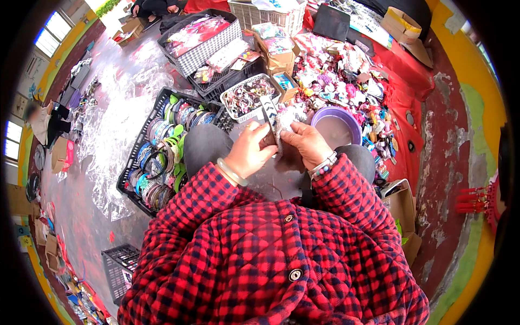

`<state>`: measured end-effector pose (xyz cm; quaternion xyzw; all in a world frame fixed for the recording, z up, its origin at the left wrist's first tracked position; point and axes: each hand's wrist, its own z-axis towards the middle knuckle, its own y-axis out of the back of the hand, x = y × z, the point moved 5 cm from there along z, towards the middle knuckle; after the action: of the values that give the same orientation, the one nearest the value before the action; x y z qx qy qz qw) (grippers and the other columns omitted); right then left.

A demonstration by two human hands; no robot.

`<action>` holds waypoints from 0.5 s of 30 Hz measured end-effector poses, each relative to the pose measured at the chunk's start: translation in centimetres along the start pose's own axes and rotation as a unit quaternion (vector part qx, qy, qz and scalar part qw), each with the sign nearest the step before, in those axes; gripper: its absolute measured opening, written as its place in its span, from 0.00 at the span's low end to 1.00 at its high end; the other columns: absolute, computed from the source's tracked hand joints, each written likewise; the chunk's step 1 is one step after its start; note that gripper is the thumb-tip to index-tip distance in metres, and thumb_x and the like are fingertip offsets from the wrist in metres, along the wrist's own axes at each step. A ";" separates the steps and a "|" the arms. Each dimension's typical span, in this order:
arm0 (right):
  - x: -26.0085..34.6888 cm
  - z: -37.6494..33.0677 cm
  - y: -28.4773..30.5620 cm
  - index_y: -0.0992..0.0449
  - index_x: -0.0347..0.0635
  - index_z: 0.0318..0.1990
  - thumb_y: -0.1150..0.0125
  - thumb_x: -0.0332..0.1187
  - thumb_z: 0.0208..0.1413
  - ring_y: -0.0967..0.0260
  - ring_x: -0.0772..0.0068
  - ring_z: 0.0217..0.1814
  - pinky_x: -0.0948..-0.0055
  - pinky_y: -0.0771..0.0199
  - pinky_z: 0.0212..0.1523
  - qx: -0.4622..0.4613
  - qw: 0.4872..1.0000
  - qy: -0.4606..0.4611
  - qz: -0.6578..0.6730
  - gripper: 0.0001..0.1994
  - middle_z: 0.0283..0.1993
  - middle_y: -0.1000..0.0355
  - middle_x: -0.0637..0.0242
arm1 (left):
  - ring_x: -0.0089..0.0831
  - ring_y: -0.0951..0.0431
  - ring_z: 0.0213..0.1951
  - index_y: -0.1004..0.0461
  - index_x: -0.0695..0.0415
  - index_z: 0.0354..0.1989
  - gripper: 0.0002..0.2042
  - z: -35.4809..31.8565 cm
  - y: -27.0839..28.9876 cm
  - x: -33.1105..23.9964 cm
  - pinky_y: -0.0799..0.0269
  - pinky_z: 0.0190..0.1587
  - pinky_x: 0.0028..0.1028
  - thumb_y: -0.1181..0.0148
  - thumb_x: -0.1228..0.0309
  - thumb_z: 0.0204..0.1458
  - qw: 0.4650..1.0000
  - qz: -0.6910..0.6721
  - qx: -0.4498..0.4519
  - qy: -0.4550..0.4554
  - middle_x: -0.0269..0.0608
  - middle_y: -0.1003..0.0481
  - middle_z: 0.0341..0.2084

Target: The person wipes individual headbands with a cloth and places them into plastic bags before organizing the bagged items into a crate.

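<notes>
My left hand [248, 150], with a pale bangle at the wrist, is closed on a narrow white card with dark marks [268, 110] that stands up between my hands. My right hand [307, 143], wearing a beaded bracelet, pinches a small whitish-grey piece [278, 131] against that card. What kind of piece it is cannot be made out. Just beyond my hands lies a white basket [223, 98] full of small mixed trinkets. To the right of my right hand stands a purple basin [358, 129] holding cloudy liquid.
Left of my knee, a black crate [142, 142] holds many coloured hoop-like bands. A heap of small colourful accessories [346, 76] spreads over red cloth at the right. Grey baskets [187, 64] and a small carton [285, 85] stand ahead. A person [40, 122] is at the far left.
</notes>
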<state>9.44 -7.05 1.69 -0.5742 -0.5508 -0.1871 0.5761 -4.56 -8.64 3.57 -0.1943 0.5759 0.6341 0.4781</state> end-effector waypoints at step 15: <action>1.5 -0.9 -3.1 0.33 0.35 0.44 0.50 0.35 0.56 0.36 0.81 0.33 0.80 0.34 0.33 0.081 0.993 0.024 -0.080 0.13 0.33 0.32 0.68 | 0.36 0.27 0.38 0.32 0.70 0.39 0.13 2.7 -1.9 2.9 0.33 0.45 0.32 0.55 0.69 0.55 0.673 -0.692 -0.116 0.233 0.50 0.27 0.34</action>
<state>7.65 -8.08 4.66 -0.4750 -0.5943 -0.2010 0.6170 -3.49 -5.28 0.95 -0.7323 0.2912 0.1173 0.6043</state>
